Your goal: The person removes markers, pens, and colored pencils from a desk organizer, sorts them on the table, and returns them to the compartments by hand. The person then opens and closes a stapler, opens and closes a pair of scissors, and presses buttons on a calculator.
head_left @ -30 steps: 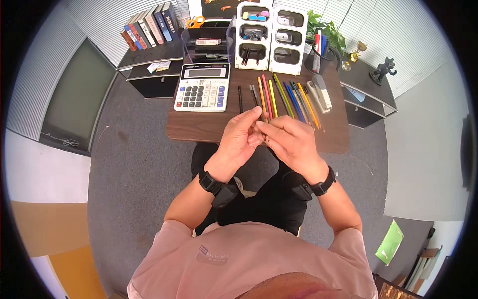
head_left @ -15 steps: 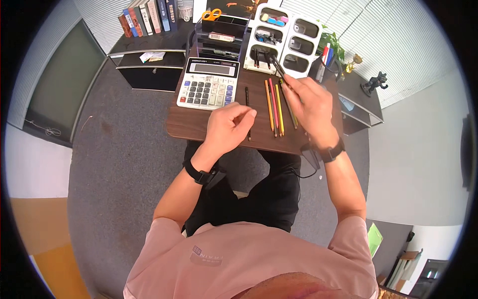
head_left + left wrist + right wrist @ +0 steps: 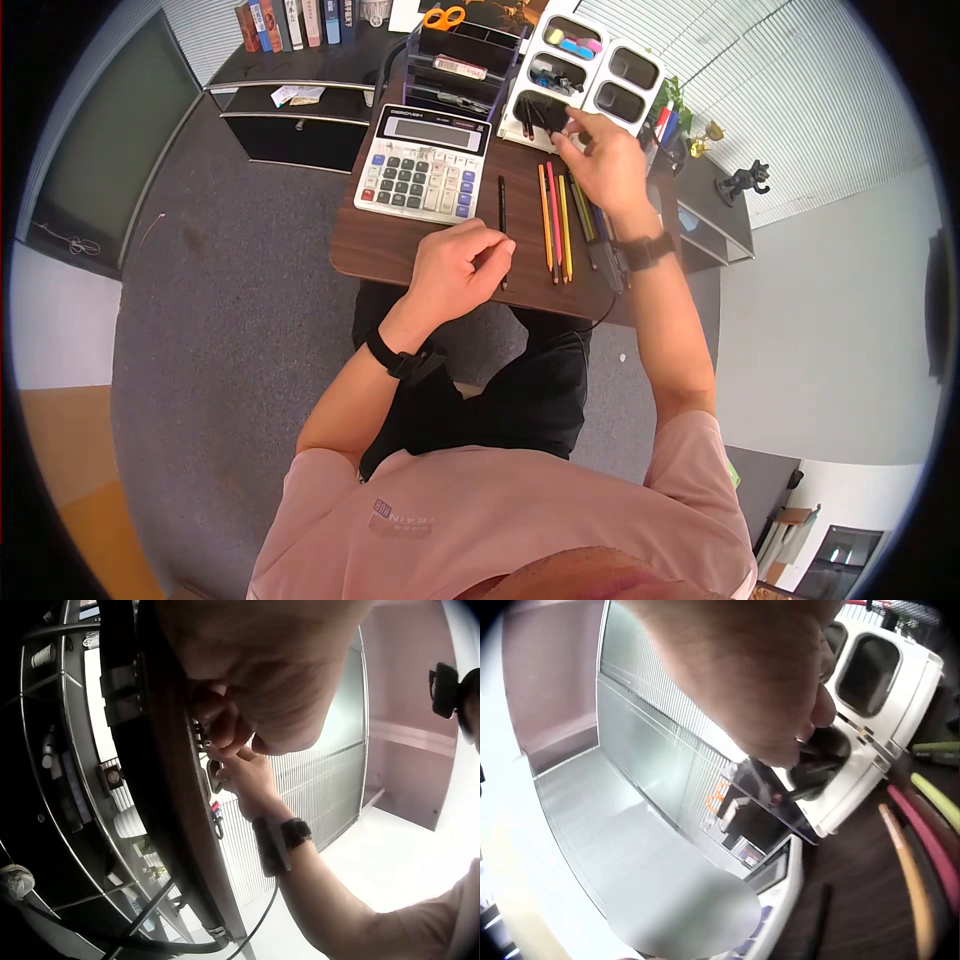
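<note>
In the head view, the right hand [image 3: 610, 170] is at the lowest compartment of the left white organizer [image 3: 513, 118], thumb and index finger parted. Dark pens [image 3: 529, 118] stand in that compartment. In the right wrist view, that hand [image 3: 742, 675] hangs over dark pens [image 3: 821, 769], its fingertips partly hidden. The left hand [image 3: 458, 268] has loosely curled fingers, holds nothing visible, and is by the table's front edge beside a black pencil [image 3: 503, 205]. Orange [image 3: 546, 215], pink [image 3: 554, 205] and yellow [image 3: 566, 225] pencils lie between the hands; others are partly under the right wrist.
A calculator [image 3: 424, 165] lies on the left of the brown table [image 3: 370, 245]. Behind it stands a dark desk organizer [image 3: 458, 70] with orange scissors [image 3: 443, 18]. Markers [image 3: 668, 125] and a plant [image 3: 690, 95] are at the back right.
The right hand has gone from meeting the left hand to the white organizer; the dark pens it carried half a second ago no longer show plainly in its fingers. The left hand has drawn slightly down-left.
</note>
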A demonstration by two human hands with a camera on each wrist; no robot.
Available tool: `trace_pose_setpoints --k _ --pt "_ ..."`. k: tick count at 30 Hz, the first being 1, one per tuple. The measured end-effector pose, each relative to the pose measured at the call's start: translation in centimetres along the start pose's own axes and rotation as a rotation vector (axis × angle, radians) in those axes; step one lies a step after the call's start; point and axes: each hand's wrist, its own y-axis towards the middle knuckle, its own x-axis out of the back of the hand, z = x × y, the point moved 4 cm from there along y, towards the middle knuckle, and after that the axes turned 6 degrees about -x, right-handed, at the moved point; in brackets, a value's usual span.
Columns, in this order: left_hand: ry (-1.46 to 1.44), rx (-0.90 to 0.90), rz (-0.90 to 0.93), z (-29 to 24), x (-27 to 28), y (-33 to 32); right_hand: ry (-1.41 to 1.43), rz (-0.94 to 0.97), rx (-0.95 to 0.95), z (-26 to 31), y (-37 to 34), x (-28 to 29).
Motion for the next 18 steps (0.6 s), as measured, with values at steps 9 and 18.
trace_pose_setpoints --k 9,18 --pt "0.042 -0.067 -0.055 -3.1 0.4 0.5 0.546 0.271 -0.2 4.9 -11.8 4.7" --pt "0.157 -0.45 -0.067 -9.4 -3.9 -3.4 1.227 0.317 -0.196 11.9 -22.1 2.0"
